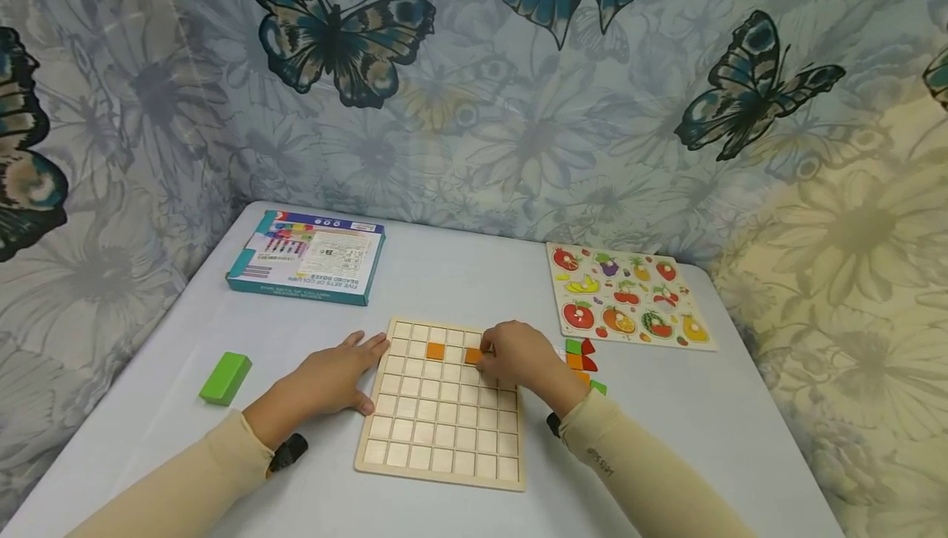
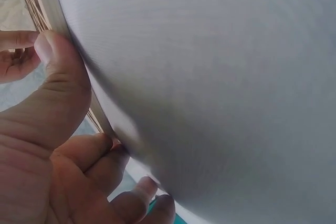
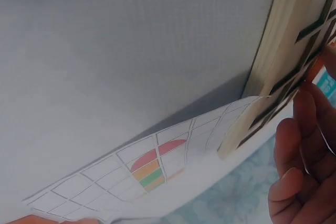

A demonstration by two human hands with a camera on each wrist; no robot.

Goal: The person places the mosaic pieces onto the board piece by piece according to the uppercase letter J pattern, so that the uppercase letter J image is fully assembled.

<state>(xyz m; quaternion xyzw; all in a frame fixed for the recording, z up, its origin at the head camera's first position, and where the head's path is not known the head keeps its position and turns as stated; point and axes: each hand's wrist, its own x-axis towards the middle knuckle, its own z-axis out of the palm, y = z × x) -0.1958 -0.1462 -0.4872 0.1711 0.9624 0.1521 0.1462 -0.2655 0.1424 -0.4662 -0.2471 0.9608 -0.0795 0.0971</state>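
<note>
From my remote post, the fingers of my right hand (image 1: 521, 359) pinch an orange tile (image 1: 471, 355) at the wooden grid board's (image 1: 425, 434) one o'clock, probably light, stiff, best gripped by opposite edges, while my left hand (image 1: 326, 379) rests outspread at ten.

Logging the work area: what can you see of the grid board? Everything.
The grid board is a pale, wood-looking rectangle with a plain rim around square cells. It lies flat on the white table, longer sides running roughly front to back. One orange tile lies near the far end; the right hand holds a second orange tile further right. The left hand touches the left edge. A printed card comes close on the right; contact unclear.
</note>
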